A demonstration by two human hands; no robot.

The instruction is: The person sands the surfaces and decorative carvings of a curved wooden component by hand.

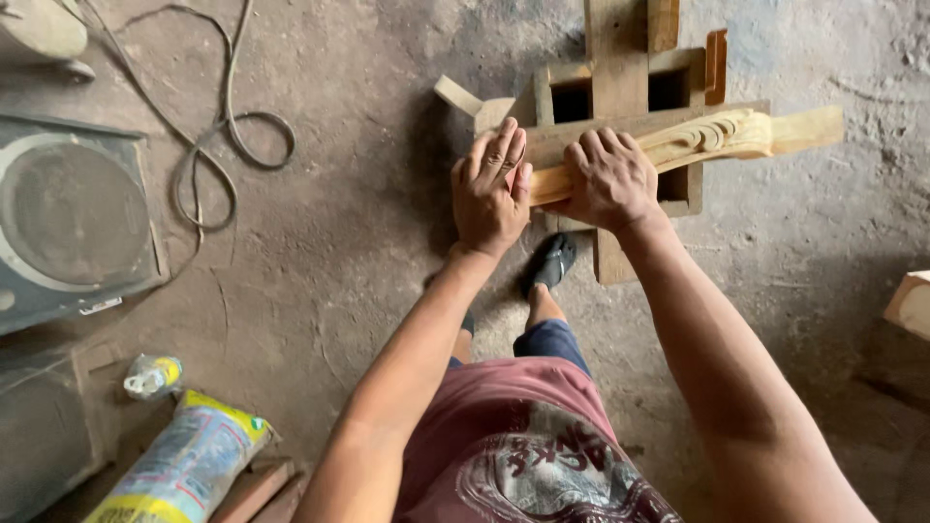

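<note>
We look straight down at our own two hands on a carved wooden piece [697,140], pale and long, which lies roughly level across a low wooden stand [620,87] of rough dark boards on the dusty concrete floor [368,242]; the carved scrollwork shows near its right half, and its plain squared end juts past the stand to the right; our right hand [610,179] lies over the piece near its left part, fingers curled down over the top and knuckles raised, so it has a closed hold on the wood; our left hand [489,189] sits just beside it at the left end of the piece, palm down with the fingers stretched out flat and slightly spread, pressing rather than clasping, though we cannot tell what lies under the palm; the two hands are nearly touching, the pale wood showing between them; a small light offcut [457,95] leans at the stand's upper left corner, and an orange-brown strip [716,60] stands at its upper right; below the hands a foot in a dark sandal [554,261] rests on the floor by the stand's lower board; at the left edge lies a grey square machine housing with a round face [73,218], and a grey cable [218,145] loops across the floor above it; in the lower left corner lie a printed plastic sack [179,465] and a small crumpled packet [150,376]; a pale block of wood [911,305] shows at the right edge.
</note>
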